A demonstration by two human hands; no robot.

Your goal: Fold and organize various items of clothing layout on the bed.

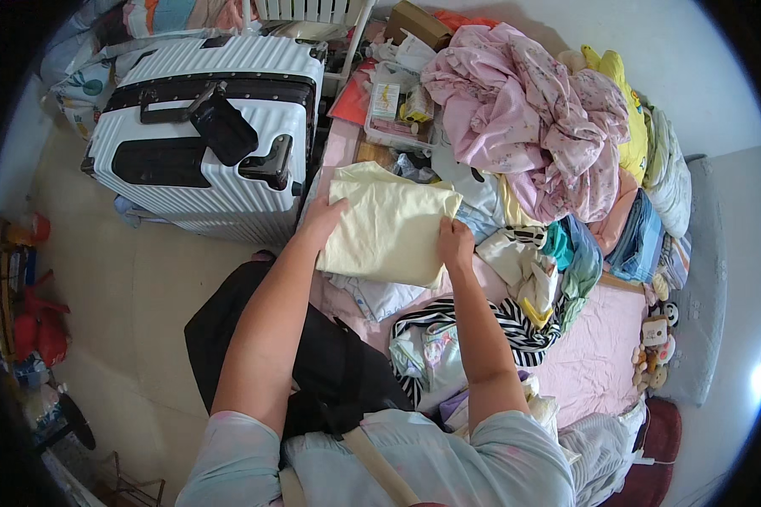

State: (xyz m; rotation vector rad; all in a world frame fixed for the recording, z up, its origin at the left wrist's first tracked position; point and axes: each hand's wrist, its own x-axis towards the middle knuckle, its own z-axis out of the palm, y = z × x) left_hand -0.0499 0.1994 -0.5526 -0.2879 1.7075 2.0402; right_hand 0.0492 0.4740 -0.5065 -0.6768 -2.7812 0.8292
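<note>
A folded pale yellow cloth [390, 228] is held up between both hands over the bed. My left hand [322, 218] grips its left edge, thumb on top. My right hand [456, 244] grips its right edge, fingers curled around the fabric. Just below the cloth lies a white printed garment [380, 298]. A black-and-white striped garment [526, 333] and other loose clothes lie on the pink bed sheet [596, 355] to the right.
A white ribbed suitcase [215, 146] stands at the left beside the bed. A clear plastic box [396, 136] with small packages sits beyond the cloth. A crumpled pink floral bedding heap [526, 114] and folded jeans [637, 237] lie farther right. Black fabric [355, 355] lies near my body.
</note>
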